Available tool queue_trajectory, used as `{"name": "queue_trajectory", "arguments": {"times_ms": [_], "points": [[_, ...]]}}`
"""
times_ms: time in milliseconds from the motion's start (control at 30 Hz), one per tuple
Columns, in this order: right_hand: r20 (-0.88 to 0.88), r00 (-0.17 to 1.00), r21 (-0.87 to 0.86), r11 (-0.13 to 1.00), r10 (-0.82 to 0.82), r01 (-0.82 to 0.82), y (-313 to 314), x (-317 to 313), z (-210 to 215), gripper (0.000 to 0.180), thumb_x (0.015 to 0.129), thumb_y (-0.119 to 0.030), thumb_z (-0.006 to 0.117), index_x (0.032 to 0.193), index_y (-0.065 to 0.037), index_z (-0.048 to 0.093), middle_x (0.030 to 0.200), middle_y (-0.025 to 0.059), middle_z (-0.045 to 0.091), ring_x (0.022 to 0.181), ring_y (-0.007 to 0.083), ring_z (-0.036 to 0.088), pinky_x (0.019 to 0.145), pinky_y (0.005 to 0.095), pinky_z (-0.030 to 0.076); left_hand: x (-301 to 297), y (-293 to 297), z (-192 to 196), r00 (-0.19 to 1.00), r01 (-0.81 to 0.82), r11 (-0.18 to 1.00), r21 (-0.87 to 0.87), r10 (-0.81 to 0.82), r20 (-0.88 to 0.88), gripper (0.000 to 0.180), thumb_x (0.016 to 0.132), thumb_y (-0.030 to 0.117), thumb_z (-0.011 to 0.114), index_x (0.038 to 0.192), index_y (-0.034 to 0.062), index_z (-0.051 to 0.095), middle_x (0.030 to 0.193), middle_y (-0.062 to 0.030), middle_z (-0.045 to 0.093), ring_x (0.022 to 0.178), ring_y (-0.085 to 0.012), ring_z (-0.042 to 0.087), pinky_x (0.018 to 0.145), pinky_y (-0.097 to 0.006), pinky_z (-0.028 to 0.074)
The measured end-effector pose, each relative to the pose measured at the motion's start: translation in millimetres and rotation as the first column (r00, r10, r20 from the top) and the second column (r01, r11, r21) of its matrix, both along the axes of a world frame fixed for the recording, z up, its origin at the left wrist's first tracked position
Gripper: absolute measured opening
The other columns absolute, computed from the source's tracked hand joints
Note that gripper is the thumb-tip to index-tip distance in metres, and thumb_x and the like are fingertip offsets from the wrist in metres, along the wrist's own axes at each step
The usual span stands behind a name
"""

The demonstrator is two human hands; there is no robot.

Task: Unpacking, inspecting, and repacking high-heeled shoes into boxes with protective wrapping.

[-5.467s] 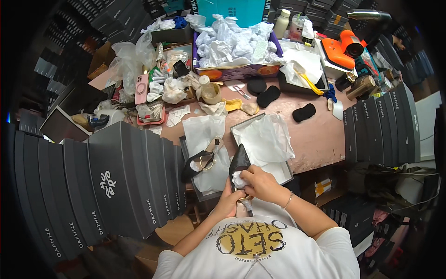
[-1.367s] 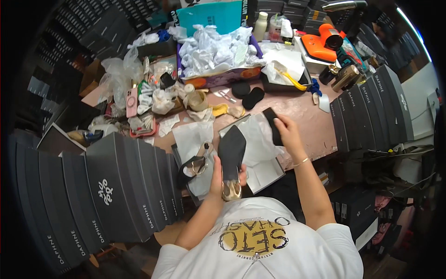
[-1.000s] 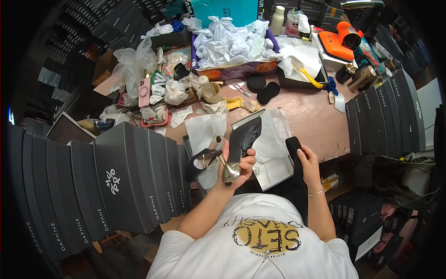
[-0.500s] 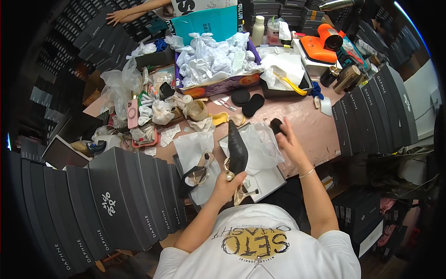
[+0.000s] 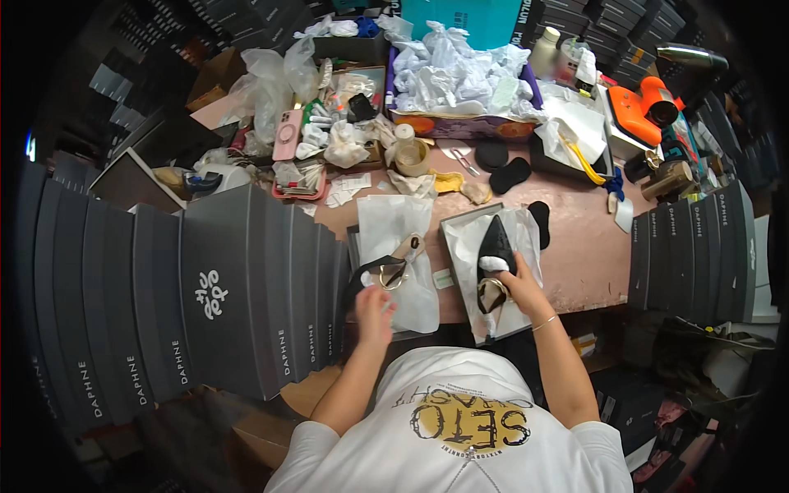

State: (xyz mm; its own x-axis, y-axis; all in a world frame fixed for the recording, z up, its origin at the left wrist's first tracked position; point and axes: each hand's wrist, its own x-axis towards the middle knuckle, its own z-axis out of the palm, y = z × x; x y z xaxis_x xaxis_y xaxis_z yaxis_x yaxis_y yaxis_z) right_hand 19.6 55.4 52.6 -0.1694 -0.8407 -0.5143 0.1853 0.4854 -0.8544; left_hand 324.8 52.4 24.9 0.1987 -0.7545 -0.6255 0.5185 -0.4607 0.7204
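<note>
A black pointed-toe heeled shoe (image 5: 496, 239) lies toe away from me over white paper in an open shoebox (image 5: 450, 238). My right hand (image 5: 526, 287) grips its right side. A white wad (image 5: 493, 264) shows at the shoe's opening, with gold trim nearer me. To the left, a second shoe (image 5: 408, 246) with a black part and a beige insole rests on white tissue paper (image 5: 395, 215). My left hand (image 5: 375, 314) is at the near side of that shoe, thumb and fingers bent but apart. A small whitish piece (image 5: 367, 279) shows by its fingertips.
Stacked dark shoeboxes (image 5: 238, 287) wall the left side, and more boxes (image 5: 694, 255) stand at right. Behind lie a black oval pad (image 5: 509, 175), a carton of crumpled paper (image 5: 468, 125), a jar (image 5: 411, 156) and an orange device (image 5: 629, 119). Another black pad (image 5: 539, 223) lies beside the open box.
The black shoe has gone from my raised left hand into the right-hand box, under my right hand. My right hand has left the black pad. My left hand has moved to the other shoe.
</note>
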Motion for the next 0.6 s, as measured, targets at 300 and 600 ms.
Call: {"name": "queue_trajectory", "arguments": {"times_ms": [300,600], "points": [[-0.697,0.653,0.120,0.946,0.296,-0.301,-5,-13,-57,0.049,0.087,-0.020,0.059,0.126,0.006,0.046,0.104,0.0253,0.061,0.098,0.0365,0.059,0.087,0.0383,0.047,45,4,-73,0.960,-0.191,0.945,0.266,0.236,-0.148,0.028,0.082,0.027,0.073,0.088,0.0105,0.052,0.074,-0.0010,0.052,0.062,-0.0163,0.051,0.055,-0.028,0.044],[-0.785,0.584,-0.265,0.738,0.209,-0.621,-33,67,33,0.056,0.079,-0.007,0.066,0.131,-0.003,0.046,0.132,0.0215,0.047,0.120,0.0392,0.046,0.100,0.0405,0.040,29,13,-40,0.989,-0.146,0.985,0.087,0.148,-0.018,0.037,0.088,0.022,0.067,0.113,0.0124,0.042,0.112,-0.0086,0.047,0.103,-0.0236,0.053,0.085,-0.039,0.047]]}}
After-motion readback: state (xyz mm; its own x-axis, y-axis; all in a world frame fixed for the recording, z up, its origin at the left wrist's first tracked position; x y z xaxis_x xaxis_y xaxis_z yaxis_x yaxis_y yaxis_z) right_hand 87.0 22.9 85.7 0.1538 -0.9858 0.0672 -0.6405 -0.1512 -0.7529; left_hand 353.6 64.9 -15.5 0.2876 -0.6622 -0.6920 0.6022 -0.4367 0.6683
